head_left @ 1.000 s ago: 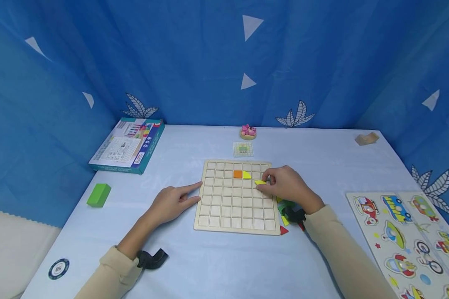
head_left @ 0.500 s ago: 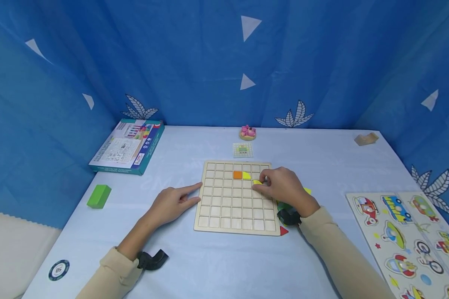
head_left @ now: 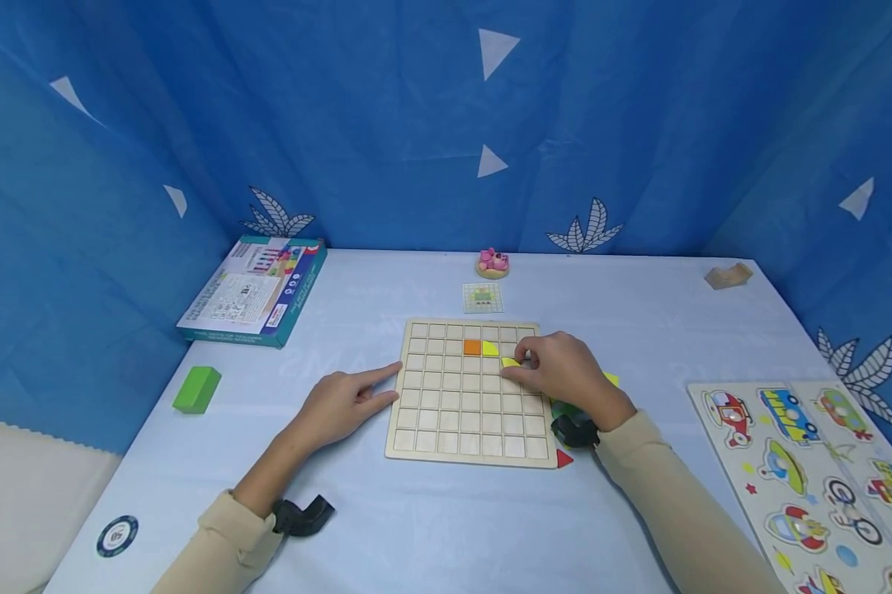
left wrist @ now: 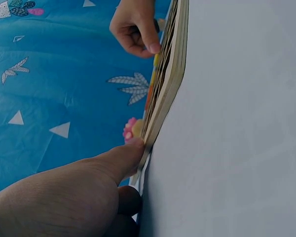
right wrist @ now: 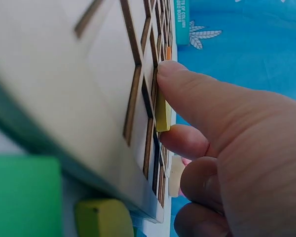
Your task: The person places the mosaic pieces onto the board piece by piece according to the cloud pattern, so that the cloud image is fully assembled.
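- The yellow piece is a small flat tile of bright yellow wood; in the right wrist view it shows as a thin slab with a pale yellow edge.
- The right hand pinches this yellow piece between thumb and forefinger, and the other fingers are curled.
- The piece lies on the wooden grid board, in the second row from the far edge, toward the right side, partly tilted over a cell.
- The board is a pale square tray with many small square cells.
- Two cells of the far rows are filled: an orange square tile and, just beside it, a yellow triangle tile.
- The left hand rests flat on the blue table, fingers straight, its forefinger touching the left edge of the board.
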### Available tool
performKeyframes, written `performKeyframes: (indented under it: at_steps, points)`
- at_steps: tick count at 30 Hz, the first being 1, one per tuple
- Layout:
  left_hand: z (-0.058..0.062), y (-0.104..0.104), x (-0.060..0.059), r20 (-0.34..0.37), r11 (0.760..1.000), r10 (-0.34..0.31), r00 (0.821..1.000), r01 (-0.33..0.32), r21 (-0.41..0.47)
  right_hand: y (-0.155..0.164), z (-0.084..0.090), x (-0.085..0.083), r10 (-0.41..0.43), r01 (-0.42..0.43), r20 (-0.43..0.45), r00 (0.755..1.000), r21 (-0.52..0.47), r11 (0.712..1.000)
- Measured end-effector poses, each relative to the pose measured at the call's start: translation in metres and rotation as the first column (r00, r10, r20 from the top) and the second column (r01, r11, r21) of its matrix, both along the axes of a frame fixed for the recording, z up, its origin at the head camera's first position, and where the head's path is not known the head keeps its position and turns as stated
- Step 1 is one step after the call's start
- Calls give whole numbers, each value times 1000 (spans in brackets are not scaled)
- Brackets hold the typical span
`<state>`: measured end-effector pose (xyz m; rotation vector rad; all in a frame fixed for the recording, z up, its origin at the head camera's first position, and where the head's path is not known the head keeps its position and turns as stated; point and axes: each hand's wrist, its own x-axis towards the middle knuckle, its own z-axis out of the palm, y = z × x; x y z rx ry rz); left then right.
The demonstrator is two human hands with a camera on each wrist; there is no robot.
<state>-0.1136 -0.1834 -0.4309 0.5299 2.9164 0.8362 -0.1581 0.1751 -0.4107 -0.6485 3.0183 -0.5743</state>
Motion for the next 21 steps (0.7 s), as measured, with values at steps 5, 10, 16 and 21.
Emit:
performKeyframes:
  at_steps: [5, 10, 16, 21]
  points:
    - [1, 0, 0, -6, 1000, -3, 1000, 3, 2, 1, 2, 0, -3, 3, 19, 1000, 3, 1000]
    - [0, 0, 0, -9, 1000, -3, 1000, 3, 3, 3, 2, 0, 16, -15, 25, 1000, -26, 1000]
    - [0, 0, 0, -8, 1000, 1, 1000, -1, -2, 5, 4, 0, 43, -39, 47, 998, -75, 996]
    - [1, 0, 0, -4, 1000, 1, 1000, -1, -3, 5, 6, 0, 29, -23, 87, 996, -78, 997]
